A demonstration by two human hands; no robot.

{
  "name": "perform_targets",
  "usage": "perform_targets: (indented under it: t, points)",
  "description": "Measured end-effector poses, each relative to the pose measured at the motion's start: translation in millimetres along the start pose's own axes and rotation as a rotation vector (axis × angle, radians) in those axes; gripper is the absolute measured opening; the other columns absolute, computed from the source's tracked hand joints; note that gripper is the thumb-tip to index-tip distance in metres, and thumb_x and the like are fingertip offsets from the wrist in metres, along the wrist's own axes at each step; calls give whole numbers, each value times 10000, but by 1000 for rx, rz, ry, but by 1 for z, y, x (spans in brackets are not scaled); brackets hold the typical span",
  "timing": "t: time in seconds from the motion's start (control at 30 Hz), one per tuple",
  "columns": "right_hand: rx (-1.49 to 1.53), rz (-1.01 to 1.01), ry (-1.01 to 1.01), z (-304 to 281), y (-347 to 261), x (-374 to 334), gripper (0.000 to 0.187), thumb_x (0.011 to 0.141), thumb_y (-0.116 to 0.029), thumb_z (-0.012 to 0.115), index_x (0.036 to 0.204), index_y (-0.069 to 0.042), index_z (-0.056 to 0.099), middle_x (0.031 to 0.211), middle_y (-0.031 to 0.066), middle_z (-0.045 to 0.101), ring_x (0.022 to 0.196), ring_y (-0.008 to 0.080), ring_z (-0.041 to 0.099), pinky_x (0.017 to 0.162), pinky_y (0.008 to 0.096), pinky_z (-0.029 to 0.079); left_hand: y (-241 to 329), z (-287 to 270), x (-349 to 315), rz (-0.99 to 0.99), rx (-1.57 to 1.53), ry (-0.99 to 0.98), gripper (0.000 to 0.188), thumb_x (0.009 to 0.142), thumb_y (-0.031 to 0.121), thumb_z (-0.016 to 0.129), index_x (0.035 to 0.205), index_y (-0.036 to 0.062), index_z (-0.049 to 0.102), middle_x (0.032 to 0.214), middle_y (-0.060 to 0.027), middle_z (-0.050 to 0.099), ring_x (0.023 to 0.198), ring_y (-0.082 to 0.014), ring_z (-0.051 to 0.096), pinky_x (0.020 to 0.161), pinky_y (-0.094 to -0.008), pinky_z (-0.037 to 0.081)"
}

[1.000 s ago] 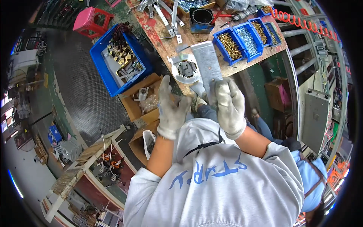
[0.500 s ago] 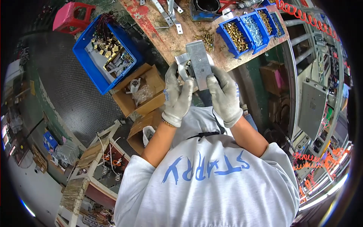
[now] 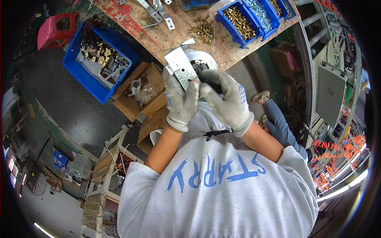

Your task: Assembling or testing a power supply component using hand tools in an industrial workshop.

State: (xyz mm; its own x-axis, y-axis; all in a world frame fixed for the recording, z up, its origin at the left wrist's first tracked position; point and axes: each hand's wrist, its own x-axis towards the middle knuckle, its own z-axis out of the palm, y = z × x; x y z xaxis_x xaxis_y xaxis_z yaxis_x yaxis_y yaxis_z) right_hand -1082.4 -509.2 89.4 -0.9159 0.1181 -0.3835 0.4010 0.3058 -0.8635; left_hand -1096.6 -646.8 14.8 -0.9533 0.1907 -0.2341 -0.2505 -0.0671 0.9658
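Both my hands wear grey gloves and meet in front of my chest. My left hand (image 3: 181, 101) grips a flat grey metal plate (image 3: 180, 67) that tilts up and away from me. My right hand (image 3: 227, 99) is closed around a dark part just right of the plate, under a round silver metal housing (image 3: 202, 60) that shows behind the plate. The spot where the plate meets the housing is hidden by my fingers.
A worn wooden bench (image 3: 166, 33) lies ahead with loose brass screws (image 3: 204, 29), metal brackets (image 3: 152, 10) and small blue bins of fasteners (image 3: 242, 20). A large blue crate of parts (image 3: 101, 63), cardboard boxes (image 3: 141, 93) and a pink stool (image 3: 57, 29) stand at left. Someone's leg and shoe (image 3: 264, 99) are at right.
The plate and housing have come closer to my chest, off the bench edge. My right hand has moved from the plate's face to grip the dark part beside it.
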Motion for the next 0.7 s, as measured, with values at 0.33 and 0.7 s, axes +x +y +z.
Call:
perform_targets:
  t: [0.33,0.7]
  points:
    - [431,210,-106,9,1,-11,217,909,-53,576,1104,39,603,950,131,640,928,205,627,848,313,490,31,8,-5,-27,160,95,655,917,245,582,1399,-87,289,1310,-183,398,1207,-257,421,1042,-402,347]
    - [160,-79,135,19,13,-12,436,760,-34,693,1172,18,560,950,190,633,831,330,635,717,387,508,29,9,2,-218,27,192,622,833,58,607,1360,-85,310,1233,-186,426,1119,-207,463,1003,-406,390]
